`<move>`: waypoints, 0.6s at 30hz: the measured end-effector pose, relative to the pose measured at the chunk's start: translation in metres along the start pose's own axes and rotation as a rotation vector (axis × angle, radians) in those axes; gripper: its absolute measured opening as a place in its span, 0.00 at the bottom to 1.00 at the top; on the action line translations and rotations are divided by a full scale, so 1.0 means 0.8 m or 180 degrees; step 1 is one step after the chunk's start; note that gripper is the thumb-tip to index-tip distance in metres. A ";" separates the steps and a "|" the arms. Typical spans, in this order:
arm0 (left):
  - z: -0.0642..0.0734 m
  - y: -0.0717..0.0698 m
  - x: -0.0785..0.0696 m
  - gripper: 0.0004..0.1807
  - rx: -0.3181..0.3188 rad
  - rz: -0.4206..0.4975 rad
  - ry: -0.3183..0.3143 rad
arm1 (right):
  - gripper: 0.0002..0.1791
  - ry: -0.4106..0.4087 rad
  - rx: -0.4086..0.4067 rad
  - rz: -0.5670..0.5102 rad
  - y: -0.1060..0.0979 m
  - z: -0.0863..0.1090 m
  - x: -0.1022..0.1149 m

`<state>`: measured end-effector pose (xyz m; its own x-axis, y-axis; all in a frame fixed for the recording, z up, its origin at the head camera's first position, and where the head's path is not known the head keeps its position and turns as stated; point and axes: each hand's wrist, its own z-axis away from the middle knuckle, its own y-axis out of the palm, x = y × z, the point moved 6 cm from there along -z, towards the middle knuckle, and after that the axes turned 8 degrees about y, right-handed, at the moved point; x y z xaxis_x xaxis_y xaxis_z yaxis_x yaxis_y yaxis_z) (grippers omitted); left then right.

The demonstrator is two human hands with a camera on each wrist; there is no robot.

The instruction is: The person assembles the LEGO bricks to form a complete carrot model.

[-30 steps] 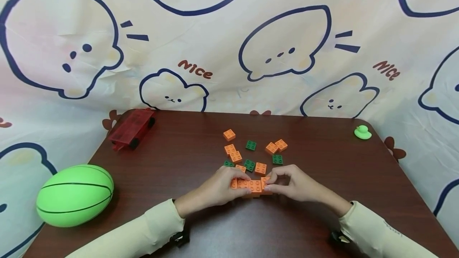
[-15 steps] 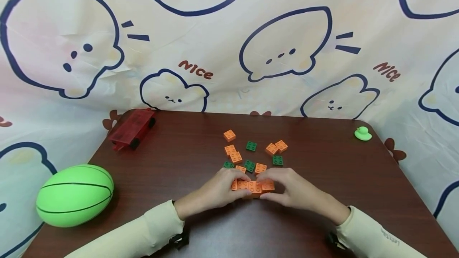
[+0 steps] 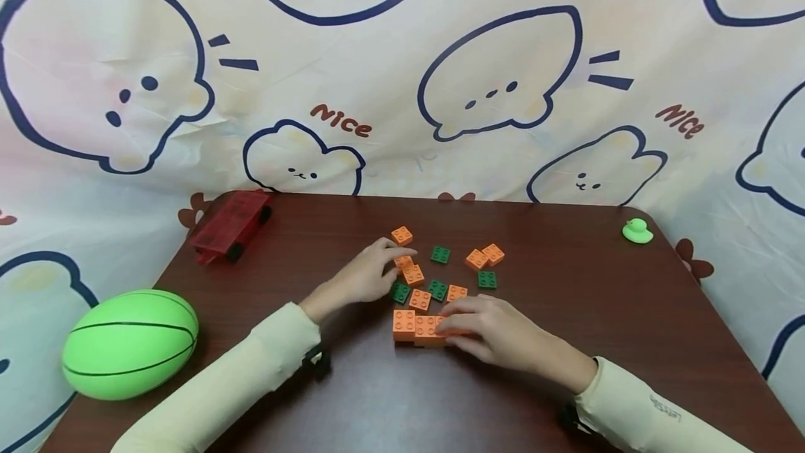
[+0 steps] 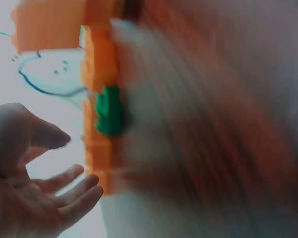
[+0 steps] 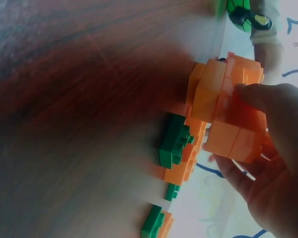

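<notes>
A row of joined orange toy bricks (image 3: 426,331) stands near the front of the brick group. My right hand (image 3: 503,334) grips its right end; the right wrist view has the thumb (image 5: 258,96) on the near face of the orange bricks (image 5: 233,134) and the fingers behind. My left hand (image 3: 363,275) reaches over the left side of the loose bricks, fingers close above a pair of orange bricks (image 3: 413,275). In the left wrist view the same hand (image 4: 30,198) has its fingers spread with nothing between them, beside a green brick (image 4: 110,111).
Several loose bricks lie behind the row, such as a green brick (image 3: 487,280) and an orange brick (image 3: 402,235). A green ball (image 3: 131,344) sits at left, a red toy car (image 3: 230,227) at back left, a green duck (image 3: 637,231) at back right.
My left hand has left the brick row and moved back to the loose bricks. My right hand has pressed an orange brick onto the row's right end and stays there.
</notes>
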<state>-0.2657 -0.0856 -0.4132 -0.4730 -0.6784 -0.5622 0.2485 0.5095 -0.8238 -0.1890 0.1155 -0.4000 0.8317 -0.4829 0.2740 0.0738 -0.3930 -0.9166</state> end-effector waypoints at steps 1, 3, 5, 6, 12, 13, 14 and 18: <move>-0.005 0.001 0.006 0.24 0.0098 -0.0110 -0.0038 | 0.13 0.0037 0.0024 -0.0037 0.000 -0.001 0.000; -0.012 0.003 0.015 0.25 0.0236 -0.0251 -0.0078 | 0.14 0.0120 0.0076 -0.0108 0.000 -0.002 -0.002; -0.016 0.004 0.020 0.24 0.0265 -0.0288 -0.0116 | 0.13 0.0212 0.0152 -0.0160 0.001 -0.002 -0.004; -0.016 0.004 0.022 0.23 0.0258 -0.0276 -0.0156 | 0.13 0.0248 0.0197 -0.0172 0.002 -0.002 -0.004; -0.012 0.002 0.027 0.17 0.0105 -0.0152 -0.0226 | 0.13 0.0325 0.0299 -0.0276 0.005 -0.003 -0.007; -0.012 0.001 0.027 0.17 0.0079 -0.0151 -0.0207 | 0.13 0.0341 0.0288 -0.0302 0.004 -0.003 -0.008; -0.011 0.000 0.027 0.17 0.0055 -0.0148 -0.0194 | 0.14 0.0376 0.0280 -0.0325 0.003 -0.003 -0.008; -0.005 -0.010 0.021 0.23 -0.0040 -0.0008 -0.0164 | 0.13 0.0468 0.0219 -0.0351 0.001 -0.002 -0.013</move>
<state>-0.2791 -0.0992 -0.4160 -0.4293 -0.7059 -0.5634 0.2366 0.5141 -0.8245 -0.1983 0.1190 -0.4029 0.7274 -0.5510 0.4090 0.2017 -0.3979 -0.8950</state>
